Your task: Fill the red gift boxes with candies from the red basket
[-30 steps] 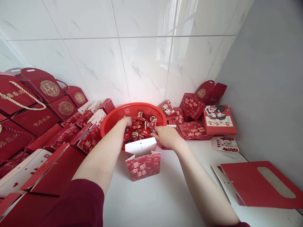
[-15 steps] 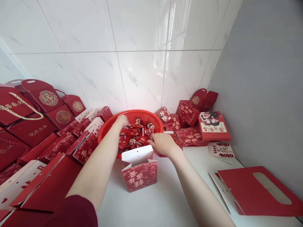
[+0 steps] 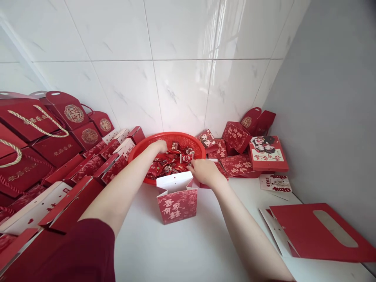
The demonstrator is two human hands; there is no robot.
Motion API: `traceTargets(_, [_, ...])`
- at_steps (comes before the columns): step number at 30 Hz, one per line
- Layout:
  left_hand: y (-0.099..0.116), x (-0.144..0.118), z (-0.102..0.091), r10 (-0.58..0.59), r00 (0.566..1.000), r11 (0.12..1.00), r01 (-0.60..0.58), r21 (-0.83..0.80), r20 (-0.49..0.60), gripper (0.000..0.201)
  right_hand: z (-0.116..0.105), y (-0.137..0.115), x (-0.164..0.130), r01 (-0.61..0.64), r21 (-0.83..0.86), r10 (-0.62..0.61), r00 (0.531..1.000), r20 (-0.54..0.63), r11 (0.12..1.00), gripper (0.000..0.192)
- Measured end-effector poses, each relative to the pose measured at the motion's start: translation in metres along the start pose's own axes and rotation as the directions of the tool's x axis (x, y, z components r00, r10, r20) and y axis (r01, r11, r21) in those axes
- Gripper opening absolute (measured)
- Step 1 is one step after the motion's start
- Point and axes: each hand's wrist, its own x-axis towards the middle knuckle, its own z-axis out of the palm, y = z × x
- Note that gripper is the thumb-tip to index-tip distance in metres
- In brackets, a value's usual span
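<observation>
Hands are being held over a red plastic basket [image 3: 141,150] that is standing against the tiled wall [image 3: 182,78]. The left hand [image 3: 160,146] is being lowered into the wrapped sweets [image 3: 170,164] heaped inside the basket, its fingers curled down among them; whether any sweet is being gripped cannot be told. The right hand [image 3: 204,171] is being rested at the basket's near right rim, fingers bent narrowly over the wrappers, and its grip is likewise hidden. Just in front of the basket, between the two forearms, a small red gift box [image 3: 177,197] is being kept upright with its white flap standing open. Left of the basket, rows of open red boxes [image 3: 96,164] and rope-handled gift bags [image 3: 44,125] are being stored. Right of the basket, closed patterned boxes [image 3: 237,149] are being piled into the corner, and well to the basket's right a flat red bag [image 3: 311,233] is lying on the white counter [image 3: 194,250].
</observation>
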Motion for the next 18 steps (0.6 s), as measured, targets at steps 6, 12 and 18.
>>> traceTargets(6, [-0.005, 0.023, 0.025, 0.062, 0.998, 0.994, -0.062, 0.093, 0.001, 0.035, -0.002, -0.003, 0.0, 0.007, 0.014, -0.007, 1.0, 0.004, 1.0, 0.038])
traceTargets(12, [-0.004, 0.027, 0.03, 0.026, 0.999, 0.99, -0.021, 0.137, -0.033, 0.036, -0.003, -0.003, 0.002, -0.002, 0.031, 0.002, 1.0, 0.003, 1.0, 0.039])
traceTargets(18, [0.008, 0.009, 0.0, -0.015, 1.0, 0.994, 0.017, 0.111, -0.018, 0.034, -0.002, -0.002, 0.003, -0.017, 0.031, 0.017, 1.0, 0.004, 0.999, 0.039])
